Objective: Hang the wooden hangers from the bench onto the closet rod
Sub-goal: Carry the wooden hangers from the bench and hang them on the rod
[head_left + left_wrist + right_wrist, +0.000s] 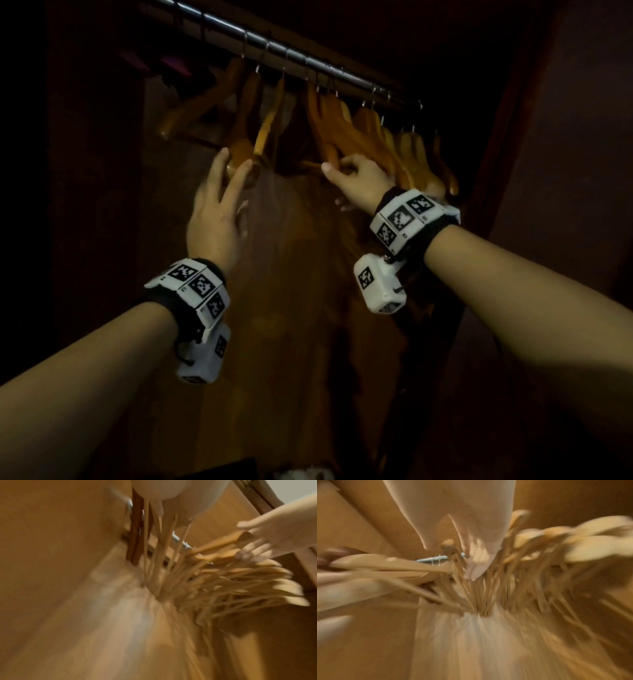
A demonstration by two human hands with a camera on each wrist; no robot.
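Your left hand spread its fingers against orange-brown wooden hangers, apparently spacing them along the round metal closet rod. Your right hand curled round a hanger's end, steadying it.

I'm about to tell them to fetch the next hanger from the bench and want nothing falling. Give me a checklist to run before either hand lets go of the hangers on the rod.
1. Hooks over the closet rod: ok; the wire hooks visible in the head view loop over it.
2. Left hand free to withdraw: ok; fingers straight, touching a hanger end.
3. Right hand released: not ok; its fingers curl round the end of a hanger.
4. Hangers hanging level: not ok; several splay at different angles.
5. Hangers at rest: cannot tell; wrist views are blurred.
6. Bench and remaining hangers: cannot tell; out of view.
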